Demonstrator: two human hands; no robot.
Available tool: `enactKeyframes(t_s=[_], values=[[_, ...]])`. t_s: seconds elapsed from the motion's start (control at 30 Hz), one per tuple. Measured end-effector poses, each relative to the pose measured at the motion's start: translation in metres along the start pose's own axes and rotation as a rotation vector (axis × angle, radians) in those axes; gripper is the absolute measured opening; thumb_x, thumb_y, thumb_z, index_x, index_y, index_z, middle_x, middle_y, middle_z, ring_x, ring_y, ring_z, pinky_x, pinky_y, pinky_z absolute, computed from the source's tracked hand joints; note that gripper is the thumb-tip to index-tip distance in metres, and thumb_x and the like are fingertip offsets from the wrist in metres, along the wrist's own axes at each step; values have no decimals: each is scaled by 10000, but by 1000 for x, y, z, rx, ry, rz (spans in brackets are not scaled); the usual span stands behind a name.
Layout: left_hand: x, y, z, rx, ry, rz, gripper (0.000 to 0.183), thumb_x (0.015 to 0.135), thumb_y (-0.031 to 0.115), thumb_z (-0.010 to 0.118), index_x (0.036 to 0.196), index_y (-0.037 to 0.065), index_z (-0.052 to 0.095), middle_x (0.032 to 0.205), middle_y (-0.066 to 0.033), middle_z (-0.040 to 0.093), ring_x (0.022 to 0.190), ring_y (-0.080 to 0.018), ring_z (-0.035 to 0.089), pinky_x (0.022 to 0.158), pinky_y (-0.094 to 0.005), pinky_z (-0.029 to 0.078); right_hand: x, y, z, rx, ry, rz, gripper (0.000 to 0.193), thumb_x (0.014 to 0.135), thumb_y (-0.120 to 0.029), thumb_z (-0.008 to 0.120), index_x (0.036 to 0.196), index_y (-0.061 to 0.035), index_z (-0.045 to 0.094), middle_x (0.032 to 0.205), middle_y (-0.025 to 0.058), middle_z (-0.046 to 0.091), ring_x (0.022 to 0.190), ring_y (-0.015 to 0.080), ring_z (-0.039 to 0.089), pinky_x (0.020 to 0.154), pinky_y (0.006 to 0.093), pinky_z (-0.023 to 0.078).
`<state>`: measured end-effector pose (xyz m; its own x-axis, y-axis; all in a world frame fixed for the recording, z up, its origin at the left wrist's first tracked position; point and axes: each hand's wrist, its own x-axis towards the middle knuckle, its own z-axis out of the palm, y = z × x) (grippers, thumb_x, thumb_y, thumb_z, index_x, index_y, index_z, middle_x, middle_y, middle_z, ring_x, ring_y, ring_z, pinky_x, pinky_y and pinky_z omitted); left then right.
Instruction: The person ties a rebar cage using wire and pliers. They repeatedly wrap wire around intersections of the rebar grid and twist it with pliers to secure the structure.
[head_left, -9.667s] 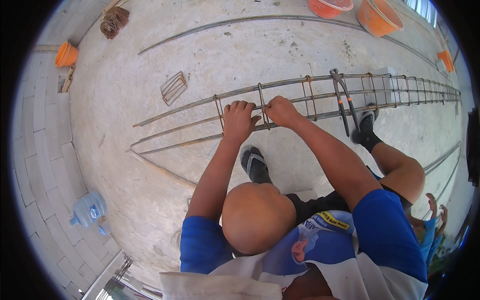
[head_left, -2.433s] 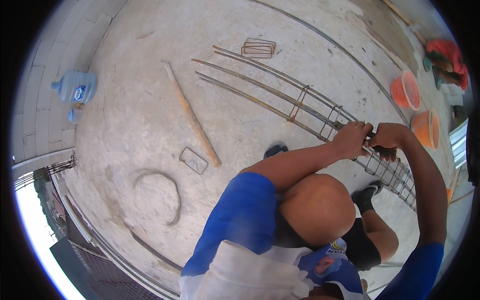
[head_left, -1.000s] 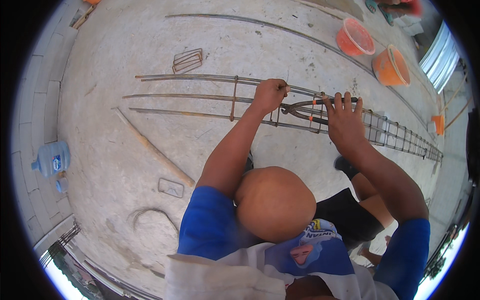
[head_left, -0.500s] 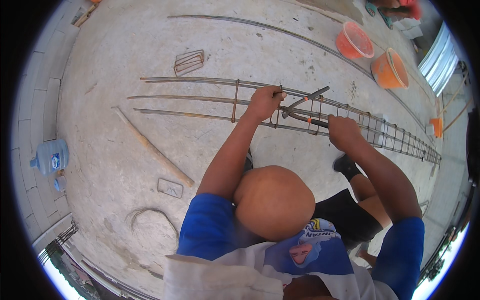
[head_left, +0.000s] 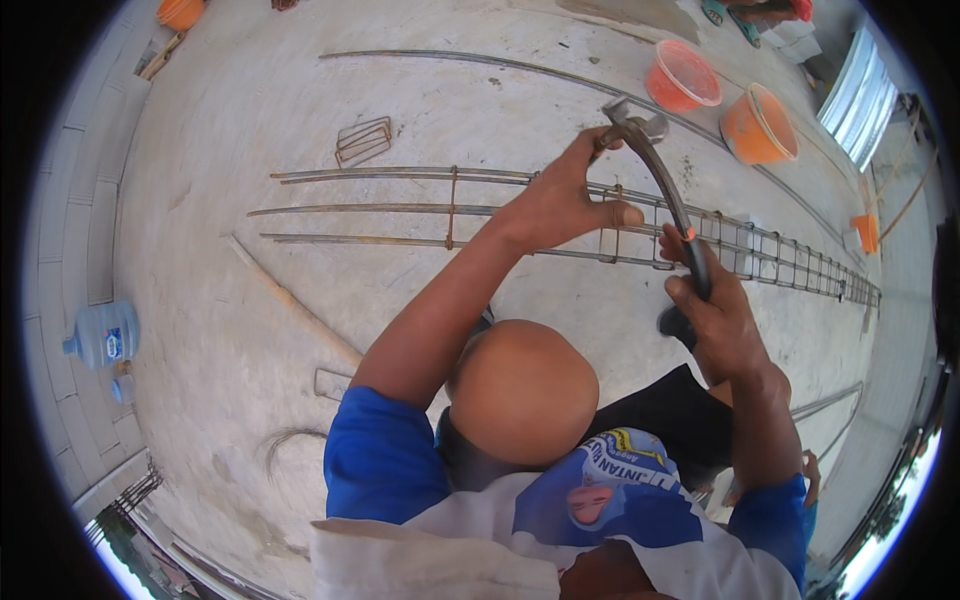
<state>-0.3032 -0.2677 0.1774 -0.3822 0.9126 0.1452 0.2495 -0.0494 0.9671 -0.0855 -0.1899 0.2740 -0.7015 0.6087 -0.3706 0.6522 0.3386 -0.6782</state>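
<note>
Head view: 1 pincers (head_left: 660, 180) gripped by left hand (head_left: 565, 200) and right hand (head_left: 715, 310), above 1 rebar cage (head_left: 450, 207), 2 orange buckets (head_left: 683, 77)

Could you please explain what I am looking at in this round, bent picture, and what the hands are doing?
There is no machine here: a person works with two bare hands, and a wide fisheye camera worn on the head looks down, so straight edges curve. The bald crown and blue sleeves at the bottom are the person's own. On the grey concrete floor lies a long cage of rusty steel bars and square ties. The right hand has its grip on the black handles of large steel pincers, raised above the cage. The left hand touches the pincers near their head. Around them are two orange plastic buckets, a blue water bottle and a wooden stick.
</note>
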Motion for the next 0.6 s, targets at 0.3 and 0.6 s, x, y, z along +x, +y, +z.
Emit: enactKeyframes(t_s=[0.3,0.6], values=[[-1,27,20,-451,-320,-215,768,915,524,595,1474,63,342,1228,-162,590,1168,-251,540,998,-373,414,40,0,38,215,168,-47,452,936,-258,531,1278,35,493,1058,185,626,961,281,608,871,393,450],[-12,-116,20,503,-75,-395,429,878,376,643,1139,35,637,1058,-193,668,1014,-336,633,862,-454,500,14,109,52,636,-306,246,411,900,-225,576,1196,59,557,897,66,628,759,159,613,628,277,454]])
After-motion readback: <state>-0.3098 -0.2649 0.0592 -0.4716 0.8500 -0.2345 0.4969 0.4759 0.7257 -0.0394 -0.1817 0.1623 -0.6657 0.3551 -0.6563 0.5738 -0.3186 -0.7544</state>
